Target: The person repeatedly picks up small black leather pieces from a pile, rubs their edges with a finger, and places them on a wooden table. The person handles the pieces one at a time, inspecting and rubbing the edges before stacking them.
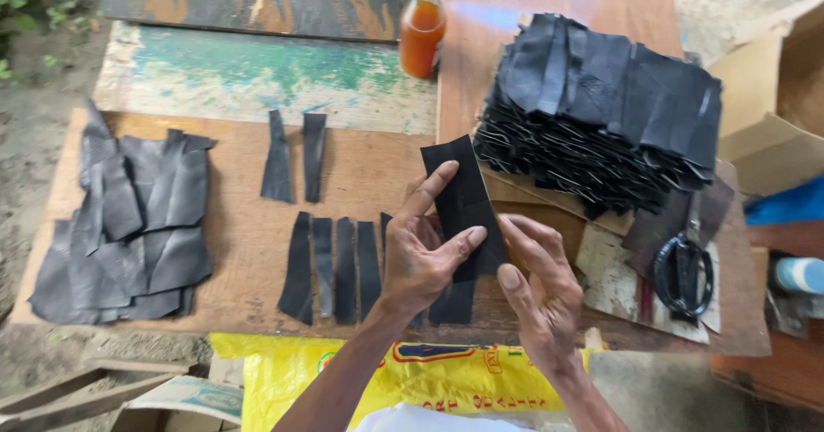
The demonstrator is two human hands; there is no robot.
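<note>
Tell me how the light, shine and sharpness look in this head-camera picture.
Head view: soft, even daylight with only faint shadows; the black piece held by the left hand and right hand is sharp; mild sheen on the stacked black pieces and the loose pile; the orange bottle glows where light passes through it; straight board edges bow slightly toward the frame's borders.

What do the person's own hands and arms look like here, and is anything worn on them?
Both the left hand and right hand are bare: no gloves, rings or watch show. The forearms are uncovered, with no sleeves in view. Fingernails are short.
</note>
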